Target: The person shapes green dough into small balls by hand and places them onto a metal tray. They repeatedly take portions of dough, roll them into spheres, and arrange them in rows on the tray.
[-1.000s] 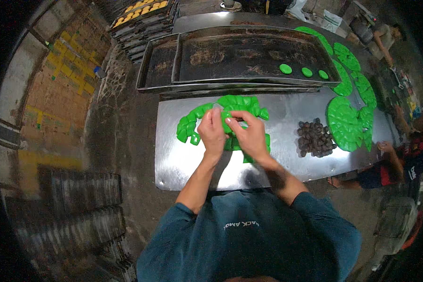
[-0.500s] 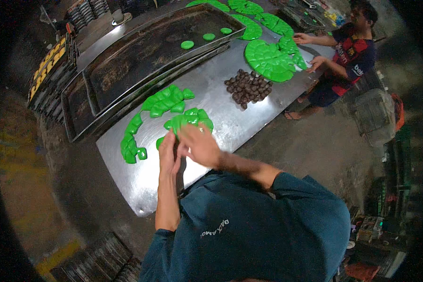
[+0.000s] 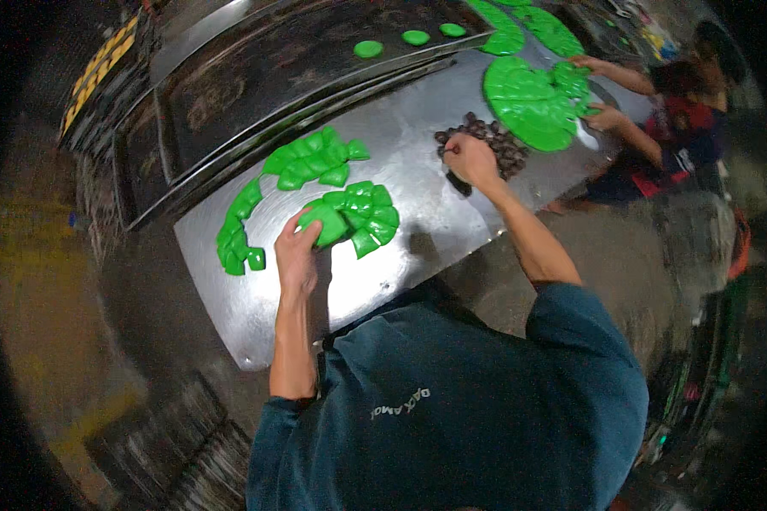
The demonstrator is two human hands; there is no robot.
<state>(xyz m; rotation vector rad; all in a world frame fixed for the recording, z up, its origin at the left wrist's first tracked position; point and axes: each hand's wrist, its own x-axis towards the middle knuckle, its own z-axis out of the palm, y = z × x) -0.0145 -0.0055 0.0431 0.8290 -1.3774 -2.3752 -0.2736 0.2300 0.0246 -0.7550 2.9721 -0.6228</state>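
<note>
Green dough [image 3: 327, 225] lies gripped in the left hand [image 3: 296, 257], right hand [image 3: 475, 162] pinching dark lump [image 3: 454, 150].

Trays [image 3: 256, 94] sit on the table's [image 3: 256, 315] far side, three dough discs [image 3: 415, 37] in one near its right end; dough chunks [image 3: 302, 162] are nearer me; lumps [image 3: 510, 153] right of those; dough slabs [image 3: 528, 106] just past the lumps.

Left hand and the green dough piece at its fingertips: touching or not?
Touching. The head view shows the left hand gripping the green dough piece, thumb pressed over its near side.
</note>
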